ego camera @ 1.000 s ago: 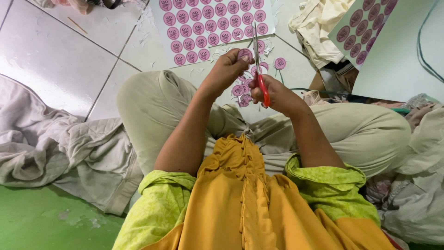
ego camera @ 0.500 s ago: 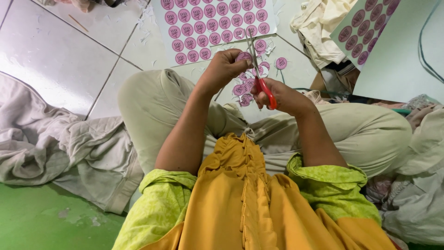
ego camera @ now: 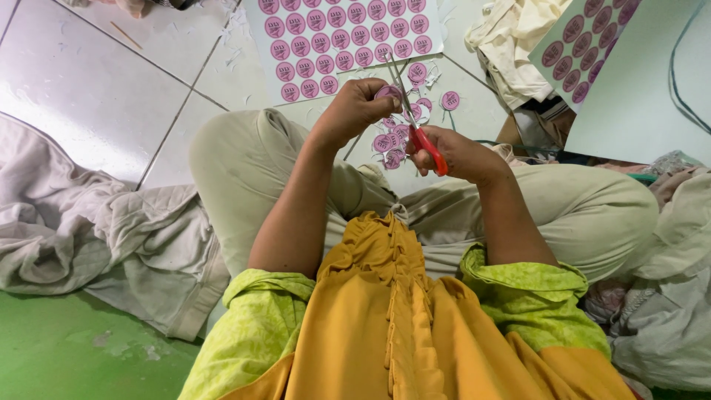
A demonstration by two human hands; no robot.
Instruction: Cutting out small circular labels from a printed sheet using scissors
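Covering pale floor tiles (ego camera: pixel 96 81), paper scraps surround hands gripping scissors (ego camera: pixel 415 122) and a pink sticker (ego camera: pixel 387 92).

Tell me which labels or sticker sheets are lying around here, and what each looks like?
Label sheet: floor ahead, white, rows of pink round labels.
Second sheet: upper right, tilted, same pink circles.
Cut labels: loose pink rounds beneath the hands.
Single label: pink round, in left hand, at red-handled scissors.
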